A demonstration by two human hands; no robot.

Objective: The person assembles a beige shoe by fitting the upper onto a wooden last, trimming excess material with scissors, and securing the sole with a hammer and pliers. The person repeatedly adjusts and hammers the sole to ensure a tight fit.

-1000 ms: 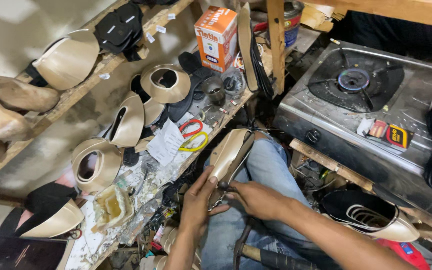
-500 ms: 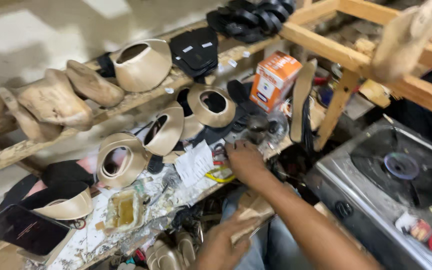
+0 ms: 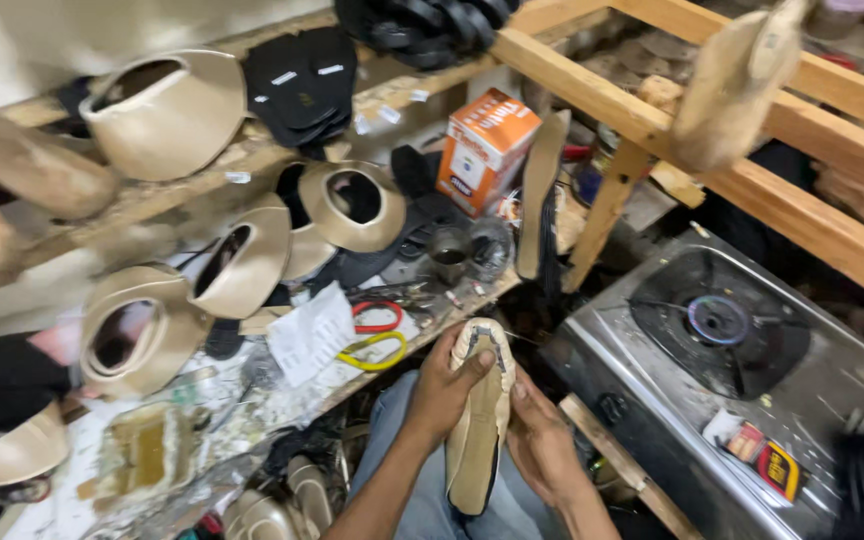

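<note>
A beige shoe (image 3: 476, 440), pulled over a last, lies sole-up over my lap with its toe pointing away from me. My left hand (image 3: 444, 388) grips its left side near the toe, thumb on top of the sole. My right hand (image 3: 540, 440) holds the right edge, with its fingers pressed along the rim. Both hands touch the shoe, just in front of the cluttered workbench (image 3: 252, 420).
Several beige shoe uppers (image 3: 242, 265) sit on the bench and shelf to the left. Red-handled scissors (image 3: 380, 318) and yellow-handled scissors (image 3: 377, 350) lie beside a paper sheet (image 3: 312, 335). An orange box (image 3: 485, 145), a glue tray (image 3: 147, 450), a gas stove (image 3: 722, 340) and wooden beams (image 3: 692, 130) surround me.
Half a second ago one hand reached out to the bench near the paper sheet. It has come back, and both hands now hold the shoe, raised higher in view.
</note>
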